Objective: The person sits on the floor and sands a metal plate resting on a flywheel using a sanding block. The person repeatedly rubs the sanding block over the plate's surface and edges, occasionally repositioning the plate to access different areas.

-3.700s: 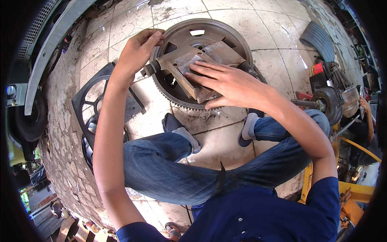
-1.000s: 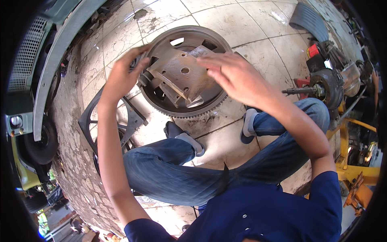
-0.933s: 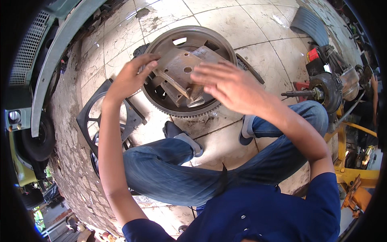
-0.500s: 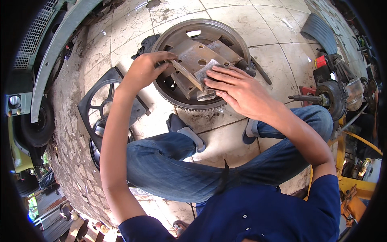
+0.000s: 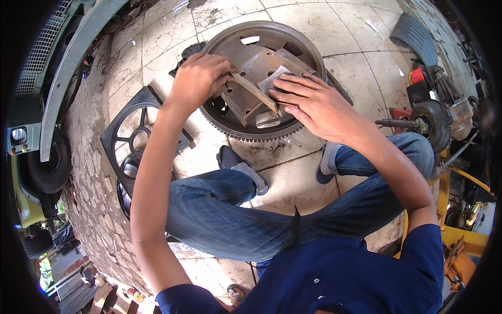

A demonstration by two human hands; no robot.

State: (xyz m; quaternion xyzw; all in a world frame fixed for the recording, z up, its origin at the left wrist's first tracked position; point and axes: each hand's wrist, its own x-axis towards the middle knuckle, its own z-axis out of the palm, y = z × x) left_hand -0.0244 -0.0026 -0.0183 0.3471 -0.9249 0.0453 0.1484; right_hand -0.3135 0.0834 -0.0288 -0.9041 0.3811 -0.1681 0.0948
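A rusty steel bracket (image 5: 250, 64) with round holes and a raised narrow edge (image 5: 256, 93) lies on a large toothed flywheel (image 5: 212, 46) on the floor. My left hand (image 5: 201, 78) is closed, its fingers pinching the far left end of that raised edge. Over the plate, right of the edge, my right hand (image 5: 324, 110) holds a worn grey sheet (image 5: 271, 80) that looks like sandpaper. Its fingers stretch across the sheet, pressing it against the bracket near the raised edge. What lies under those fingers is hidden.
A black fan shroud (image 5: 112, 141) lies left of my legs, beside a rough stone edge. A dark cloth (image 5: 189, 51) touches the flywheel's left side. At right are a curved ribbed grey piece (image 5: 415, 39) and a machine part with a shaft (image 5: 431, 120). My feet are below the flywheel.
The bracket has shifted a little to the right on the flywheel, and my left hand has moved right with it. My right hand and the grey sheet have slid slightly right.
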